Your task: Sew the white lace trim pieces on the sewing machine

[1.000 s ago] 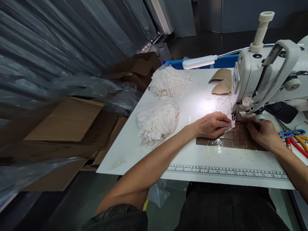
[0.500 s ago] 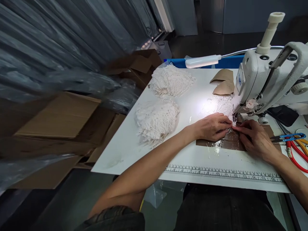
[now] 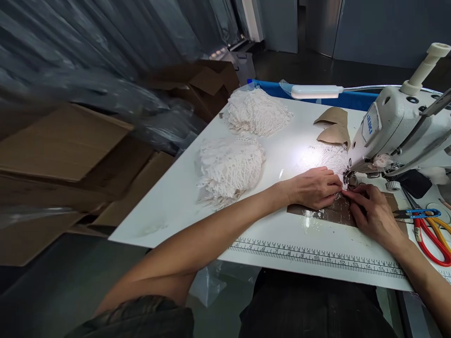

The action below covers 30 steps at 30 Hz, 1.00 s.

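Note:
White lace fabric [image 3: 326,157] lies under the lamp beside the needle of a white sewing machine [image 3: 391,126]. My left hand [image 3: 315,188] has its fingers closed and pressed on the lace edge just in front of the presser foot [image 3: 347,177]. Close against it, my right hand [image 3: 375,213] pinches the near edge of the lace with thumb and forefinger. The bit between the fingertips is small and partly hidden. Both hands rest over a brown taped sheet [image 3: 327,213] on the table.
Two piles of white lace pieces [image 3: 230,169] [image 3: 255,112] stand on the left of the white table. Brown paper patterns [image 3: 333,126] lie behind the lace. Blue thread snips [image 3: 419,213] and red-handled scissors [image 3: 430,244] are at the right. A printed ruler [image 3: 317,257] runs along the front edge.
The view has shifted and tilted a little, so the machine appears lower and farther right. Both hands stay at the presser foot with almost the same hold.

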Available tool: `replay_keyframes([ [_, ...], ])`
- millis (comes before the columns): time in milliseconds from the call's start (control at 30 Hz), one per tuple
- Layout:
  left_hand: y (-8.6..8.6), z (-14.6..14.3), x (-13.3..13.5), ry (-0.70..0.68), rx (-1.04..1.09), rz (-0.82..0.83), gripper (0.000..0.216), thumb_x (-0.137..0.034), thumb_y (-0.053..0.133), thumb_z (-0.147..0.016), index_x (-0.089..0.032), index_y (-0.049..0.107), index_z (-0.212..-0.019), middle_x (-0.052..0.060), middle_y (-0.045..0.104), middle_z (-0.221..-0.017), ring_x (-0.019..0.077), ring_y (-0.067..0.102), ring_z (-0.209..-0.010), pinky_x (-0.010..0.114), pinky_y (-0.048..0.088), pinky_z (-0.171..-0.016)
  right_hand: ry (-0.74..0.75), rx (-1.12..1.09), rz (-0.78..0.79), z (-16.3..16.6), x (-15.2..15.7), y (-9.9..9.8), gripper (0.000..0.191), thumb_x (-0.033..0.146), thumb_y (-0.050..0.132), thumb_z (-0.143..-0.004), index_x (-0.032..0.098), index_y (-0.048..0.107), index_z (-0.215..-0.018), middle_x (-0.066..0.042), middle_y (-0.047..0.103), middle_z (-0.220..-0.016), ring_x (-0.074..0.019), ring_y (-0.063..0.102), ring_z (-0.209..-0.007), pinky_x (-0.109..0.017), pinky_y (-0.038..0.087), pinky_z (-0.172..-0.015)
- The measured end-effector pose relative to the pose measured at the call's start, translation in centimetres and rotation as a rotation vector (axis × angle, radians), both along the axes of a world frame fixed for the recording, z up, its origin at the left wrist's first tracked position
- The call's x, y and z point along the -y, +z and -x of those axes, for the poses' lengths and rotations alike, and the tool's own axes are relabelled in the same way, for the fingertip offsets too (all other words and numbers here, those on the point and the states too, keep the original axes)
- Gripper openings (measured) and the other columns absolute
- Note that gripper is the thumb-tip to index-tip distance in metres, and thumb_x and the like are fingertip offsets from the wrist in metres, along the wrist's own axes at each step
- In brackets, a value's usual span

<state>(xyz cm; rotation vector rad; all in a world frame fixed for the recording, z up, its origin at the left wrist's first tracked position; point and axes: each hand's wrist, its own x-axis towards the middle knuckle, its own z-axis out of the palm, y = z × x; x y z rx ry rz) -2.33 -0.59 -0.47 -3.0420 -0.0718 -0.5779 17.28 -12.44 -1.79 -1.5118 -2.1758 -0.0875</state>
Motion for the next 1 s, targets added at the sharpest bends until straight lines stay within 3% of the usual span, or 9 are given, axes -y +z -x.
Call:
replay_keyframes([
  [167, 0.1, -0.1, -0.3, -0.03, 0.002, 0.026, 0.019, -0.023, 0.048, -0.09, -0.015, 0.066, -0.089, 0.009, 0.069, -0.099, 0.0185, 0.059, -0.076, 0.034, 0.046, -0.072, -0.009, 0.026, 0.022, 0.1, 0.1, 0.1, 0.035, 0.023, 0.043, -0.092, 0.021, 0.068, -0.117, -0.013, 0.056, -0.103, -0.024, 0.056, -0.093, -0.042, 0.052, -0.078],
  [400, -0.1, 0.0, -0.6, -0.004, -0.022, 0.086, 0.023, -0.023, 0.046, -0.09, -0.016, 0.067, -0.098, 0.009, 0.068, -0.109, 0.0188, 0.059, -0.079, 0.035, 0.047, -0.076, -0.013, 0.092, 0.036, 0.0, -0.2, 0.4, 0.036, 0.023, 0.042, -0.093, 0.019, 0.067, -0.118, -0.013, 0.057, -0.102, -0.0231, 0.056, -0.089, -0.039, 0.053, -0.072],
  [700, 0.0, 0.1, -0.8, 0.056, -0.076, 0.042, 0.032, -0.031, 0.042, -0.094, -0.012, 0.066, -0.106, 0.012, 0.064, -0.118, 0.0218, 0.057, -0.084, 0.039, 0.04, -0.076, -0.048, 0.191, -0.037, 0.6, -0.8, 0.8, 0.037, 0.022, 0.04, -0.092, 0.014, 0.067, -0.116, -0.014, 0.056, -0.095, -0.0199, 0.057, -0.072, -0.033, 0.052, -0.055],
  [867, 0.1, 0.0, -0.7, 0.091, -0.091, 0.03, 0.037, -0.035, 0.038, -0.096, -0.011, 0.066, -0.104, 0.013, 0.062, -0.118, 0.0213, 0.056, -0.085, 0.038, 0.038, -0.077, -0.085, 0.212, 0.024, 0.5, -1.1, 0.5, 0.038, 0.026, 0.04, -0.093, 0.018, 0.067, -0.119, -0.014, 0.058, -0.099, -0.0182, 0.058, -0.067, -0.029, 0.049, -0.049],
  [1000, 0.2, -0.1, -0.5, 0.124, -0.105, 0.032, 0.038, -0.039, 0.042, -0.096, -0.011, 0.065, -0.106, 0.013, 0.061, -0.117, 0.0211, 0.054, -0.086, 0.037, 0.037, -0.079, -0.085, 0.133, 0.087, -0.1, -1.1, 1.1, 0.038, 0.031, 0.04, -0.095, 0.02, 0.068, -0.118, -0.014, 0.06, -0.101, -0.0183, 0.061, -0.069, -0.03, 0.052, -0.054],
])
